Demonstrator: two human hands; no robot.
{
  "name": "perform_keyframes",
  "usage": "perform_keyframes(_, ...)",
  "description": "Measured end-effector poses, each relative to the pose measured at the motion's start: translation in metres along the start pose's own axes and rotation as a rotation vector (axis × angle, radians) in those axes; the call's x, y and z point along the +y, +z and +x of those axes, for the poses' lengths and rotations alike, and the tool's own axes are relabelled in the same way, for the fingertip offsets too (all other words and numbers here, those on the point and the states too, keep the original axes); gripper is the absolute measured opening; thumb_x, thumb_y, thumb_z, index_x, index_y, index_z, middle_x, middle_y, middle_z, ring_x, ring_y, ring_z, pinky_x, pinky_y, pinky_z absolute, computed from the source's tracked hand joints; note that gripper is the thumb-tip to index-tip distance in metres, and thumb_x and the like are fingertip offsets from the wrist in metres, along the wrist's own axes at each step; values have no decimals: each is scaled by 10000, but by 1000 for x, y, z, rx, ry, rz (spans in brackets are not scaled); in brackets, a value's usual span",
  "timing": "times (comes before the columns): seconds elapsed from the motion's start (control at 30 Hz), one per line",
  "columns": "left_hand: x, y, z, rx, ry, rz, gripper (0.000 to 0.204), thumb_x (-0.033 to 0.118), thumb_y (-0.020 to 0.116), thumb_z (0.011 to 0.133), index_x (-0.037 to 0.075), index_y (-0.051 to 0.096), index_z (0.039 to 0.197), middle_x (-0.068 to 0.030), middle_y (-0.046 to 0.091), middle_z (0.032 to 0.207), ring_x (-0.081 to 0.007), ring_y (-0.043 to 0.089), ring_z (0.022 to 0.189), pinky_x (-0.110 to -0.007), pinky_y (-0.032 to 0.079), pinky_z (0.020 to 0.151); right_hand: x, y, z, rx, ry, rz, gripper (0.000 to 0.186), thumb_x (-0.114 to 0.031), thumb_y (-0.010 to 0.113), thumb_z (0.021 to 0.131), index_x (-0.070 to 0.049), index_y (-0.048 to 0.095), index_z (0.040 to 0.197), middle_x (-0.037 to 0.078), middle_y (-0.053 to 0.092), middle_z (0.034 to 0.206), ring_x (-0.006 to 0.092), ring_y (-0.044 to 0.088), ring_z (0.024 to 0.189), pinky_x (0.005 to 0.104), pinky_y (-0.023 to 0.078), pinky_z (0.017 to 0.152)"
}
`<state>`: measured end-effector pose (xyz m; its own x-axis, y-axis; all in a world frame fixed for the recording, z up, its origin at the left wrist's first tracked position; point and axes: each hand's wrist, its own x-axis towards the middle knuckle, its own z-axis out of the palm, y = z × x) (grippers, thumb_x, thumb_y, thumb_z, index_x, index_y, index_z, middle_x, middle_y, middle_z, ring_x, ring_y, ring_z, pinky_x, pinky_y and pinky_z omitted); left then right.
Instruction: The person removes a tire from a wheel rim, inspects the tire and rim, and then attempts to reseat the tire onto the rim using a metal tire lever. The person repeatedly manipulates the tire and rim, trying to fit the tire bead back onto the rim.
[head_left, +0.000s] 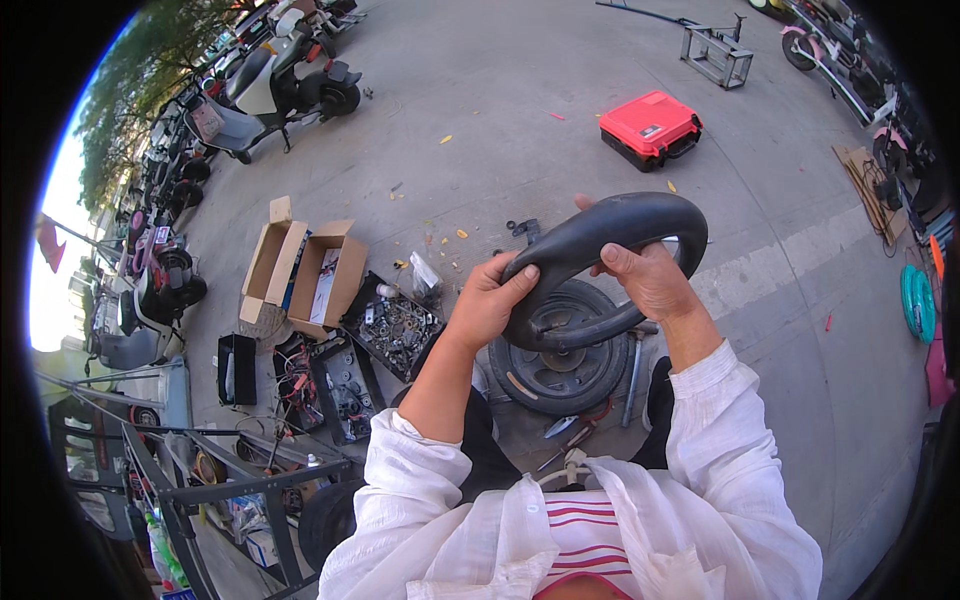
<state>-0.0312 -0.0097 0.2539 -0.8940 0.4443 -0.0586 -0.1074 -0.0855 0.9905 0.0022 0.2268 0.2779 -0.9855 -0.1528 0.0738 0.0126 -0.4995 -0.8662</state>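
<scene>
I hold a black rubber inner tube (617, 217) up over a wheel with a tyre (535, 385) lying on the ground between my feet. My left hand (493, 300) is closed round the tube's left side, thumb pressed on top. My right hand (644, 279) grips it toward the right, thumb on the upper stretch and fingers behind it. A long metal bar (633, 385) lies just right of the wheel, and some hand tools (572, 433) lie below it. The wheel is partly hidden by the tube.
Open cardboard boxes (335, 255) and trays of small hardware (390, 330) sit at the left, above a metal frame (220, 490). A red case (648, 122) and a steel stand (712, 62) are farther off. Scooters (285, 85) line both sides. A teal hose coil (918, 300) lies at right.
</scene>
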Motion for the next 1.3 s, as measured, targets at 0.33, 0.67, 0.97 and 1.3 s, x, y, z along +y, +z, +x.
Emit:
perform_keyframes(0.33,18,3,-5,-73,29,193,449,181,768,852,21,595,1234,-33,646,1035,-111,583,933,-277,477,838,-2,11,1,71,27,124,366,-191,681,935,-51,611,1265,47,675,1164,131,651,955,254,511,691)
perform_keyframes(0.67,-1,0,-4,-203,-128,481,470,169,806,798,30,610,1202,-22,638,922,-126,603,833,-303,498,744,-8,-24,12,124,-221,638,371,-222,577,995,-46,547,1321,63,674,1178,175,658,1092,314,574,929)
perform_keyframes(0.97,-3,5,5,97,-155,-28,314,267,714,918,12,668,1095,-68,701,949,-163,640,909,-318,489,843,-9,-23,7,54,-199,513,313,-292,650,957,-71,632,1177,88,694,1053,214,658,933,333,540,825)
perform_keyframes(1.3,3,10,10,210,51,477,373,274,770,850,13,652,1089,-58,679,922,-123,621,832,-300,497,769,-2,-35,15,137,-249,523,233,-213,615,980,-44,633,1140,100,702,1050,213,682,959,338,570,856)
